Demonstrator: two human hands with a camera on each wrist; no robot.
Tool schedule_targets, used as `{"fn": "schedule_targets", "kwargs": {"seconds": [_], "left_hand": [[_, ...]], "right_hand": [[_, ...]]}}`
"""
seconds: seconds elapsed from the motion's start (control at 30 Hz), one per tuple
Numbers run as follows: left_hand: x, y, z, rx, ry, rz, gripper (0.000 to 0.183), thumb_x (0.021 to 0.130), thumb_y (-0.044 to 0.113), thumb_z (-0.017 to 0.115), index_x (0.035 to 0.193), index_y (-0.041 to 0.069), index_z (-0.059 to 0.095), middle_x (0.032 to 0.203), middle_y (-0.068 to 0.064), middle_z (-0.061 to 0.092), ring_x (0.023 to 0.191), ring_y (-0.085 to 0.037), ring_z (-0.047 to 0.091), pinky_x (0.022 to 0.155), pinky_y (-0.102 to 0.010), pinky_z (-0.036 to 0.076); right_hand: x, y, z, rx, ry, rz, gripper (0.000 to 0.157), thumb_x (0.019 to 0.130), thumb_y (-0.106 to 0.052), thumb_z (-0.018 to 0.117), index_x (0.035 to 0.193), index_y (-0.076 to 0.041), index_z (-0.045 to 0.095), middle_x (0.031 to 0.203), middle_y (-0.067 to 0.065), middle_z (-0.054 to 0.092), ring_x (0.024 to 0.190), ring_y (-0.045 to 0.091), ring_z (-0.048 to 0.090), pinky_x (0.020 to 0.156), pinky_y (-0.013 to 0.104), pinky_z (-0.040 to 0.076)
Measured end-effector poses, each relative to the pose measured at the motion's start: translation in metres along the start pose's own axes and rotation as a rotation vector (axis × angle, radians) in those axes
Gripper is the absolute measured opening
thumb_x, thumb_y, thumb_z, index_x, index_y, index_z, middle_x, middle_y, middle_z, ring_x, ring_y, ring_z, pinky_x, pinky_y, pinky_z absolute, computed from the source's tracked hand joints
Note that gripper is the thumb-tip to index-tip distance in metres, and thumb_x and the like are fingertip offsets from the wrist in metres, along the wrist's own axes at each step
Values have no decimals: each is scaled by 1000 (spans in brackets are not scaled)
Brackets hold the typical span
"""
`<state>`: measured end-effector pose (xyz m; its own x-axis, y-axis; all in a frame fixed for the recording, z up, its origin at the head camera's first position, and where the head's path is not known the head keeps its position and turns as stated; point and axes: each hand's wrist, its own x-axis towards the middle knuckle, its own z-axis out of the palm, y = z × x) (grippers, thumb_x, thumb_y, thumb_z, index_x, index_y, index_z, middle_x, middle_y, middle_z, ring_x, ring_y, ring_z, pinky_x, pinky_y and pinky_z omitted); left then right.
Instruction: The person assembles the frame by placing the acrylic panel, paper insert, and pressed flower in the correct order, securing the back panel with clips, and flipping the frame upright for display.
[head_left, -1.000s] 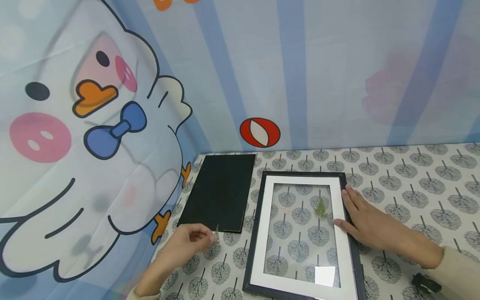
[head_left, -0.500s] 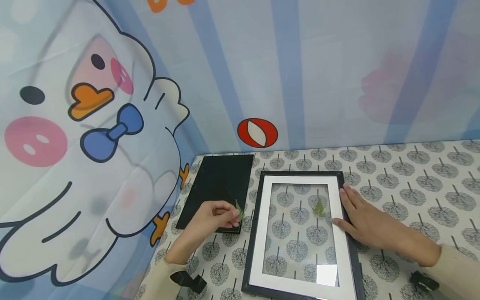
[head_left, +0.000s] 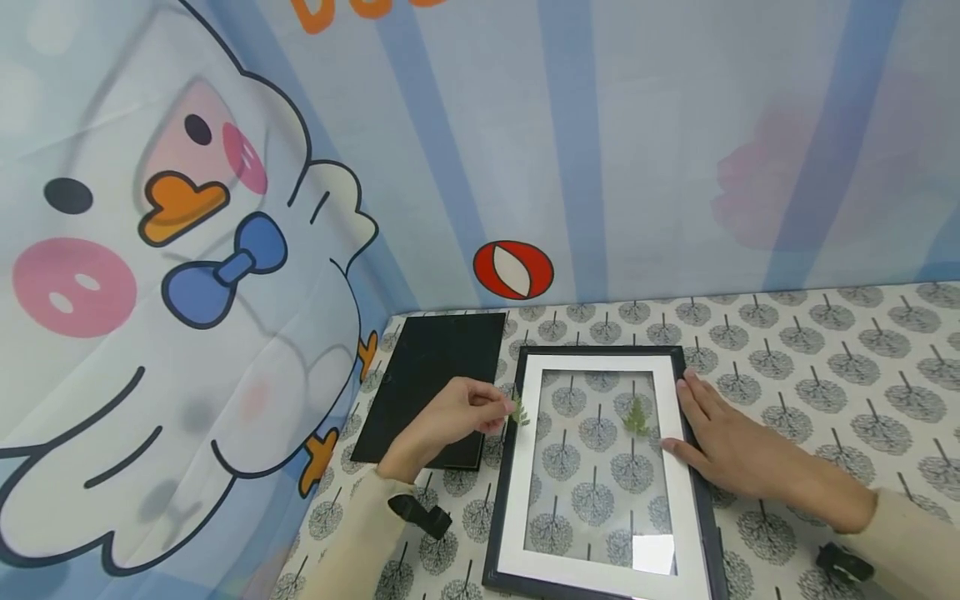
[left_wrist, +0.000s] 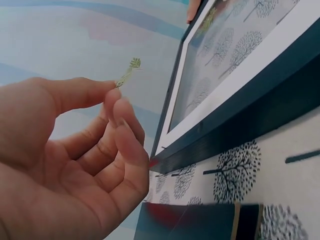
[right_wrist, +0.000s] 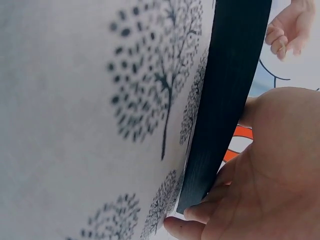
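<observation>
Between thumb and fingertips my left hand (head_left: 459, 417) pinches a small green fern leaf (head_left: 519, 412), held above the left border of a picture frame (head_left: 602, 352). The frame has a dark outer edge, a white mat (head_left: 551, 562) and a clear pane (head_left: 592, 533) through which the tree-print cloth shows. Another fern leaf (head_left: 637, 417) lies at the upper right of the pane. My right hand (head_left: 738, 442) rests along the frame's right edge with its fingers extended. In the left wrist view the pinched leaf (left_wrist: 131, 72) stands up from the fingertips.
A flat black panel (head_left: 427, 358) lies left of the frame, partly behind my left hand. Tree-print cloth (head_left: 825, 392) covers the table. A cartoon backdrop (head_left: 660, 150) rises behind and to the left. Each wrist carries a small black camera (head_left: 844, 562).
My left hand has carried the pinched fern leaf right and upward, from in front of the black panel to above the frame's left border. The right hand stays against the frame.
</observation>
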<state>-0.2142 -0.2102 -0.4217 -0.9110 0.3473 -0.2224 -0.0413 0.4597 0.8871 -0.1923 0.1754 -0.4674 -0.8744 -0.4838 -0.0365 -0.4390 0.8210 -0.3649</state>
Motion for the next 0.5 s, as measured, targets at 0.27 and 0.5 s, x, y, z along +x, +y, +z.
{"fn": "schedule_targets", "kwargs": {"seconds": [0.27,0.5], "left_hand": [[26,6,16,136,-85,-9,23,105,25,66,109,9,82,74,4,60,68,-12,48,73,-27,45],[41,11,36,222,-119,-10,22,103,19,65,112,9,83,118,-10,77,57,-12,29,58,-28,32]], "right_hand": [[-1,0,2,8,-7,11,96,107,-55,53,160,17,19,169,40,8,155,58,18,122,70,28],[0,1,0,6,-6,13,96,107,-57,52,160,16,19,169,39,7,155,59,17,123,70,28]]}}
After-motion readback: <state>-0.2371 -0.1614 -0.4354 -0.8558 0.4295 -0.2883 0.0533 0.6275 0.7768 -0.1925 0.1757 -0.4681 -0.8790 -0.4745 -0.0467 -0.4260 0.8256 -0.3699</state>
